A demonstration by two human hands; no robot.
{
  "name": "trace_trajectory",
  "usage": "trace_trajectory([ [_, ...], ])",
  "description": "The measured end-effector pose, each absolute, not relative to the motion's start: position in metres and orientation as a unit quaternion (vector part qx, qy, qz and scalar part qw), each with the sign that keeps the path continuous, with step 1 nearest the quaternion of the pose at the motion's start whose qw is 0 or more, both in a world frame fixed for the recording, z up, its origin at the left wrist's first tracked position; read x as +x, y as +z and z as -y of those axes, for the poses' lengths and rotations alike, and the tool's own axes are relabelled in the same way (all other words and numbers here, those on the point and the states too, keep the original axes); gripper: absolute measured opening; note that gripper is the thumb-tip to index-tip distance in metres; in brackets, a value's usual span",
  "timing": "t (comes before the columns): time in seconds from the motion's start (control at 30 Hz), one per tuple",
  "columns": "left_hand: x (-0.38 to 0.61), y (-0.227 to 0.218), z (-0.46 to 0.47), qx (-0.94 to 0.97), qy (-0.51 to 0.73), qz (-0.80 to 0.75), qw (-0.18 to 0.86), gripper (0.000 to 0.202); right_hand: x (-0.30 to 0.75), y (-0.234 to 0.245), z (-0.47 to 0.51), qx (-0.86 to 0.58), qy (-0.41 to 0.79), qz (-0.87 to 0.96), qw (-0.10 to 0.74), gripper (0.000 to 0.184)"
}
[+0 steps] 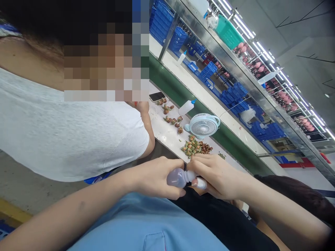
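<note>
My left hand (157, 176) is wrapped round the body of a small translucent squeeze bottle (178, 177). My right hand (213, 174) grips the white cap end of the same bottle, fingers curled over it. Both hands sit just above my lap, at the near edge of a white worktable (167, 134). Right behind my right hand lies a pile of small green and brown figurine parts (195, 146).
A co-worker in a white shirt (65, 132) sits close on the left. On the table are a small white fan (204, 125), a glue bottle (186, 107), a phone (157, 96) and scattered small parts (172, 120). A green conveyor belt (183, 94) and blue crates (235, 94) lie beyond.
</note>
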State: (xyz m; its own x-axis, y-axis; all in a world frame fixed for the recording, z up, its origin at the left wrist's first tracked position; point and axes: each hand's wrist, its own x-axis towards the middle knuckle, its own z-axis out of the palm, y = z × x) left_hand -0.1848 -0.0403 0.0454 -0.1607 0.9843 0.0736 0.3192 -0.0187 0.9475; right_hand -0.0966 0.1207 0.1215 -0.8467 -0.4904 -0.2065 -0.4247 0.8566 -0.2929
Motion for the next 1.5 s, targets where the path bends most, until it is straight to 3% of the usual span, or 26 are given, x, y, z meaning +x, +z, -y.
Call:
trace_trajectory([
  [0.13, -0.179, 0.043, 0.035, 0.551, 0.42, -0.691, 0.206, 0.018, -0.091, 0.107, -0.116, -0.132, -0.175, -0.97, 0.102, 0.049],
  [0.2, -0.176, 0.039, 0.032, 0.543, 0.376, -0.74, 0.124, 0.017, -0.088, 0.103, -0.116, -0.04, -0.22, -0.966, 0.133, 0.051],
  [0.27, -0.175, 0.036, 0.03, 0.541, 0.352, -0.757, 0.106, 0.017, -0.088, 0.103, -0.117, 0.01, -0.261, -0.947, 0.186, 0.054],
  [0.33, -0.176, 0.037, 0.031, 0.546, 0.361, -0.741, 0.149, 0.018, -0.09, 0.107, -0.121, -0.008, -0.267, -0.941, 0.209, 0.056],
  [0.47, -0.183, 0.044, 0.036, 0.538, 0.423, -0.667, 0.295, 0.019, -0.094, 0.117, -0.13, -0.139, -0.185, -0.962, 0.142, 0.056],
  [0.6, -0.187, 0.047, 0.039, 0.534, 0.452, -0.607, 0.378, 0.019, -0.093, 0.119, -0.129, -0.261, -0.078, -0.955, 0.115, 0.04],
  [0.73, -0.18, 0.043, 0.034, 0.528, 0.462, -0.637, 0.321, 0.018, -0.089, 0.109, -0.123, -0.199, -0.128, -0.969, 0.067, 0.044],
  [0.87, -0.175, 0.044, 0.032, 0.527, 0.417, -0.706, 0.223, 0.021, -0.087, 0.105, -0.123, -0.071, -0.16, -0.975, 0.139, 0.05],
  [0.97, -0.18, 0.049, 0.035, 0.53, 0.436, -0.653, 0.319, 0.02, -0.088, 0.111, -0.128, -0.129, -0.176, -0.966, 0.136, 0.053],
  [1.17, -0.189, 0.04, 0.032, 0.495, 0.477, -0.445, 0.574, 0.025, -0.094, 0.114, -0.128, -0.322, -0.068, -0.944, 0.03, 0.05],
  [1.23, -0.186, 0.035, 0.029, 0.493, 0.461, -0.389, 0.627, 0.022, -0.097, 0.109, -0.122, -0.357, -0.081, -0.931, -0.011, 0.045],
  [1.33, -0.182, 0.033, 0.026, 0.495, 0.467, -0.377, 0.628, 0.017, -0.1, 0.101, -0.11, -0.339, -0.153, -0.927, -0.046, 0.037],
  [1.5, -0.191, 0.036, 0.016, 0.491, 0.566, -0.465, 0.471, 0.022, -0.119, 0.078, -0.109, -0.212, -0.191, -0.949, -0.13, 0.028],
])
